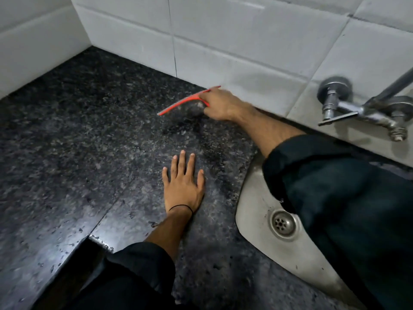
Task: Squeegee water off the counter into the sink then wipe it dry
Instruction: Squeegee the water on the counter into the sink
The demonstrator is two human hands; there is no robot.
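Note:
My right hand (220,104) grips a red squeegee (182,103) near the back wall, its thin blade slanting down to the left on the dark speckled granite counter (73,139). My left hand (183,182) lies flat on the counter with fingers spread, holding nothing, a black band around its wrist. A steel sink (252,211) with a round drain (283,223) sits to the right of my left hand; my right sleeve crosses over it and hides much of the basin. Water droplets and wet streaks show on the counter near its front seam.
White wall tiles (223,36) line the back and left side of the counter. A metal tap (357,108) juts from the wall above the sink at the right. A counter seam (98,227) runs diagonally at the lower left.

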